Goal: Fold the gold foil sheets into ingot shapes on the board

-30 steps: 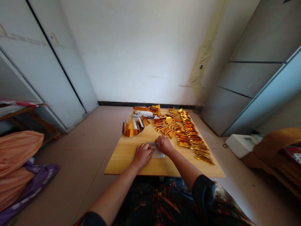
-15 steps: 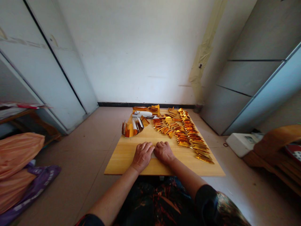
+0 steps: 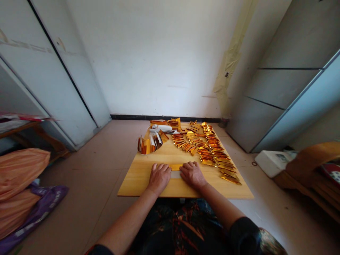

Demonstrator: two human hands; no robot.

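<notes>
A sheet of gold foil paper (image 3: 175, 167) lies on the wooden board in front of me, its far edge turned over as a gold strip and its near part pale grey. My left hand (image 3: 159, 177) is on the left end of this strip, with its fingers curled over the fold. At the strip's right end my right hand (image 3: 193, 174) grips in the same way, knuckles up. Both thumbs are mostly hidden. Beyond my right hand, folded gold paper pieces (image 3: 209, 150) lie in overlapping rows.
Curled gold and white sheets (image 3: 150, 145) stand at the board's left, with a white roll (image 3: 160, 128) behind them. The wooden board (image 3: 135, 182) sits low before a wall. Orange bags (image 3: 21, 177) lie at far left; a white box (image 3: 271, 163) is at right.
My hands have moved apart from near the middle, the right one going further right. The gold folded strip and grey part of the paper now show between them.
</notes>
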